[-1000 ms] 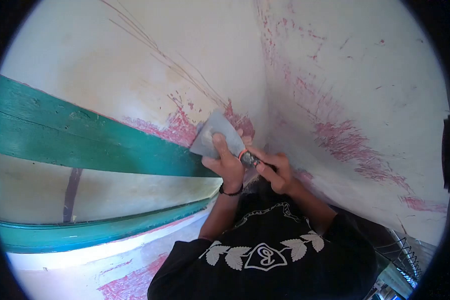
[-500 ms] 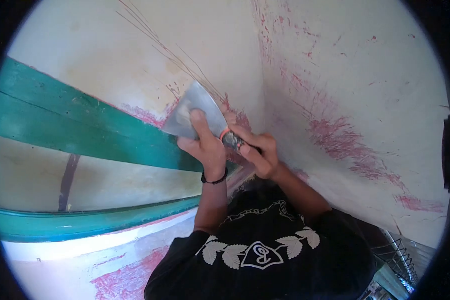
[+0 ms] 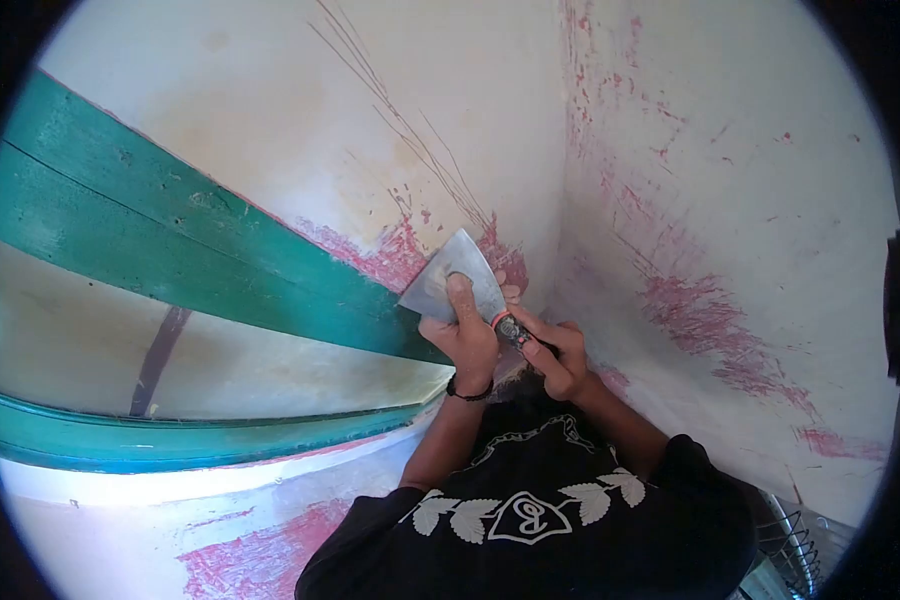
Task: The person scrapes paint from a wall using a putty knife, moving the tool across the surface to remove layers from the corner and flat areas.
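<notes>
A wide-bladed paint scraper [image 3: 432, 291] lies close over the wall, its broad edge facing up and left near the green band. My left hand [image 3: 467, 342] grips the blade, thumb pressed flat on the metal and fingertips showing past the far edge. Closed around the dark handle [image 3: 511, 329] is my right hand [image 3: 560, 358]. Next to the blade, a scraped pink patch [image 3: 395, 258] shows on the cream wall [image 3: 230, 110]. More pink [image 3: 510, 262] appears on the other side of the blade.
A green painted band [image 3: 170, 240] crosses the left, with a second teal ledge [image 3: 200, 440] below. The adjoining right wall [image 3: 770, 200] meets the cream wall at a corner and carries pink scrape marks [image 3: 700, 310]. Wire coils [image 3: 795, 545] sit at the lower right.
The view has shifted, so the wall sits further right and lower. Both hands and the scraper have moved down and right along the wall, uncovering more of the pink patch.
</notes>
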Motion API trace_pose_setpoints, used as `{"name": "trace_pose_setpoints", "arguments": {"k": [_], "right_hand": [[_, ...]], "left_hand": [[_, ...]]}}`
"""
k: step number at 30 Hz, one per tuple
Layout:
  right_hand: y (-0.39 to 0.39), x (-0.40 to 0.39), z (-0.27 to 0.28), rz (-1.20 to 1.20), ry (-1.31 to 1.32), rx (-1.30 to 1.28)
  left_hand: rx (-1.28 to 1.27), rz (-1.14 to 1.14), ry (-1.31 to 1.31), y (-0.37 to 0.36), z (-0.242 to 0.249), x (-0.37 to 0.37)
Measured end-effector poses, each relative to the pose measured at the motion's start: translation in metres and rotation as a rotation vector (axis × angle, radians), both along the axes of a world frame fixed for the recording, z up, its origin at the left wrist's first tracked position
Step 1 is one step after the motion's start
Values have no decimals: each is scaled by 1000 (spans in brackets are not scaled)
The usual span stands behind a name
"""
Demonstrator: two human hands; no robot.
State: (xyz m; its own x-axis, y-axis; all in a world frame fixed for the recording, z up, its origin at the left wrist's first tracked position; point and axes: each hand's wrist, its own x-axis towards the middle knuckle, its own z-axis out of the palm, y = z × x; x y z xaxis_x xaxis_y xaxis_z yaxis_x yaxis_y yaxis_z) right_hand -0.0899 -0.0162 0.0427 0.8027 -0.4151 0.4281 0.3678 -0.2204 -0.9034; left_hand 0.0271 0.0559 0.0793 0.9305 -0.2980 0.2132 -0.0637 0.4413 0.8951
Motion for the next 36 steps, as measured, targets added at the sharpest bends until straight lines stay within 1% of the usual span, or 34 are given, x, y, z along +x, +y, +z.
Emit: {"name": "trace_pose_setpoints", "arguments": {"k": [2, 5, 8, 11, 14, 17, 20, 23, 26, 29, 32, 35, 36], "right_hand": [[-6, 8, 15, 17, 4, -25], [-5, 18, 29, -26, -147, -84], [-3, 5, 29, 15, -2, -86], [4, -2, 0, -20, -27, -62], [10, -7, -11, -14, 36, 17], [10, -10, -10, 29, 154, 84], [8, -1, -10, 13, 36, 115], [1, 18, 22, 27, -117, 134], [-2, 25, 38, -17, -160, 26], [-3, 10, 30, 15, -33, 24], [6, -7, 13, 53, 98, 147], [11, -6, -3, 12, 35, 114], [12, -4, 0, 19, 20, 141]], "left_hand": [[-40, -15, -66, -2, 19, 7], [-128, -20, -109, -5, 39, 8], [-79, 1, 12, 0, 30, 2], [-60, -18, 60, 6, -5, -4], [-3, -58, 80, 9, -12, -4], [-47, -61, 94, 8, -9, -4], [26, -28, -11, 5, 1, 2], [4, 45, -55, -6, 39, 8], [-64, -8, -157, -7, 60, 15], [-50, 24, -50, -6, 48, 4], [-33, 23, -5, -1, 13, -6], [0, 16, -24, 3, 4, -5], [-3, 3, -25, 3, 6, -4]]}}
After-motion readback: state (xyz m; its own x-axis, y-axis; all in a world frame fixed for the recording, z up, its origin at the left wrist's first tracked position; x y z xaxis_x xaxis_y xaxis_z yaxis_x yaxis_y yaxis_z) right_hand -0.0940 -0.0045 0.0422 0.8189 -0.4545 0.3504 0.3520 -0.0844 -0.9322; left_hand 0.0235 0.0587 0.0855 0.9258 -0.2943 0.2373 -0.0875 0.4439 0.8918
